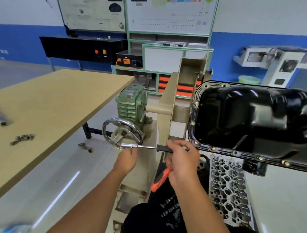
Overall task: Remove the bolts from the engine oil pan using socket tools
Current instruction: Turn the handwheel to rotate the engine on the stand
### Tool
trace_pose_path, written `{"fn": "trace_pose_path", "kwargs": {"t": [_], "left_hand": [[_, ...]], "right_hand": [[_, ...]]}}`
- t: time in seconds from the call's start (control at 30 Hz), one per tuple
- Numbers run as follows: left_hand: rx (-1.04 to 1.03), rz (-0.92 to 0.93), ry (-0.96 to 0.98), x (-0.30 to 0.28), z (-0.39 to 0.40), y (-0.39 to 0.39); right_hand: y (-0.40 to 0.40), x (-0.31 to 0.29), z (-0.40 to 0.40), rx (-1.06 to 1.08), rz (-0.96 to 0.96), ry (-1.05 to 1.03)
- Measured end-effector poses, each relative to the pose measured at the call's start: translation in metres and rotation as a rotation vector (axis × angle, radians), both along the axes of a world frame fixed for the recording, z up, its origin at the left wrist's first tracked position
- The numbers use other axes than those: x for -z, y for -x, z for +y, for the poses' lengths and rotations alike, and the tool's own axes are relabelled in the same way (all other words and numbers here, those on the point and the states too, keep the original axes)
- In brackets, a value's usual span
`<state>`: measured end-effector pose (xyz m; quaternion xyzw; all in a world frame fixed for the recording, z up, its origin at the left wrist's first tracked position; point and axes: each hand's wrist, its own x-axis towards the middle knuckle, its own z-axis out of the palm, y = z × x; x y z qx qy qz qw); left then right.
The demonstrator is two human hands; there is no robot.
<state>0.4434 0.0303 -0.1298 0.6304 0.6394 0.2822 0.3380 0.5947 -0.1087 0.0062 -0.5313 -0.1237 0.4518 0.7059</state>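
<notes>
Blue-and-white workshop walls and training boards stand behind my engine stand, where the oil pan (250,116) sits black and bolted, its flange bolts (260,157) still in along the near edge. My right hand (182,162) has its grip clamped on the socket driver (148,147) and an orange-handled tool (160,180); my left hand (127,159) pinches the socket end. Juggling two tools, I could drop one onto the cylinder head (228,188) below (an easy slip). Loose parts lie on the tan table (54,99) to my left.
</notes>
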Motion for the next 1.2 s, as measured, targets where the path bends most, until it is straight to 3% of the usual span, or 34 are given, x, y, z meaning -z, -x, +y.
{"fn": "trace_pose_path", "kwargs": {"t": [0.07, 0.27, 0.43, 0.57, 0.73, 0.9, 1.2], "left_hand": [[-0.008, 0.054, -0.004, 0.002, 0.003, 0.0], [-0.114, -0.268, 0.093, 0.003, -0.002, -0.004], [-0.152, -0.39, 0.203, -0.02, -0.007, -0.001], [-0.148, -0.396, 0.184, -0.034, -0.013, 0.002], [-0.235, -0.668, 0.17, -0.069, -0.001, 0.006], [-0.292, -0.486, 0.119, -0.092, 0.023, 0.05], [-0.281, -0.354, 0.055, -0.095, 0.011, 0.036]], "right_hand": [[0.001, 0.004, -0.005, 0.007, 0.016, 0.006], [-0.003, 0.01, -0.024, 0.007, 0.035, 0.026], [-0.012, 0.002, -0.033, -0.013, 0.055, -0.007], [-0.026, -0.009, -0.038, -0.024, 0.064, -0.055], [-0.035, -0.013, -0.043, -0.021, 0.075, -0.061], [-0.032, -0.017, -0.039, -0.042, 0.062, -0.052], [-0.017, -0.011, -0.031, -0.048, 0.134, -0.069]]}}
